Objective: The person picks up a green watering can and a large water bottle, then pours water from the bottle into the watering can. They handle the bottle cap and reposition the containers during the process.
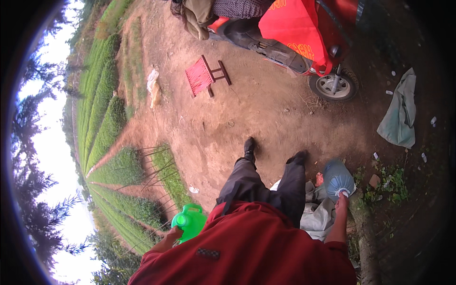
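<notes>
My left hand (175,233) holds a bright green plastic jug (194,225) beside its round mouth. The jug's moulded handle points away from me, and my fingers behind it are partly hidden. On the other side, my right hand (342,202) grips a large translucent blue water bottle (336,176) by its neck. That bottle hangs over the ground with its base pointing forward. My red top and dark trousers fill the space between the two containers, and my dark shoes stand on bare earth.
A red woven folding stool (200,76) stands ahead. Beyond it is a parked red motor scooter (281,53) with a red bag (295,30) on it. A grey-green sack (399,110) lies at right. Pale sacks (319,217) and a tree trunk (365,235) are near my right arm. Crop rows (103,103) stretch left.
</notes>
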A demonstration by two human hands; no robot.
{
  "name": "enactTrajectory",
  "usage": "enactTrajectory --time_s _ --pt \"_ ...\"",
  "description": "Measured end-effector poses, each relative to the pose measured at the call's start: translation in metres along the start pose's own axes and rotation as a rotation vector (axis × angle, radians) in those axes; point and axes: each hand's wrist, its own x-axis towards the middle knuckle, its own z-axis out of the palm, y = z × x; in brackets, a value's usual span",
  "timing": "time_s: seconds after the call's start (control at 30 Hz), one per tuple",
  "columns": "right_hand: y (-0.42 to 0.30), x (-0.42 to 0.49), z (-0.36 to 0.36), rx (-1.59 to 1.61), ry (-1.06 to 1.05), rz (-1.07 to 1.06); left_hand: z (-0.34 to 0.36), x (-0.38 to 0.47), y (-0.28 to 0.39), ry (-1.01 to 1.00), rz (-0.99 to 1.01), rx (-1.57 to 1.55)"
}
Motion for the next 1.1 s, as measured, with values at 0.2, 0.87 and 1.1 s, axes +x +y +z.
enactTrajectory --time_s 0.2,0.87,1.1 --pt "-0.030 -0.024 0.043 -0.301 -0.044 -0.093 0.054 0.010 -0.007 -0.081 -0.039 -0.134" --pt "-0.144 -0.412 0.508 -0.798 -0.354 -0.450 0.001 0.260 0.045 -0.113 0.202 -0.594" --pt "-0.185 -0.527 0.678 -0.822 -0.676 -0.518 0.035 0.234 0.075 -0.137 0.074 -0.960"
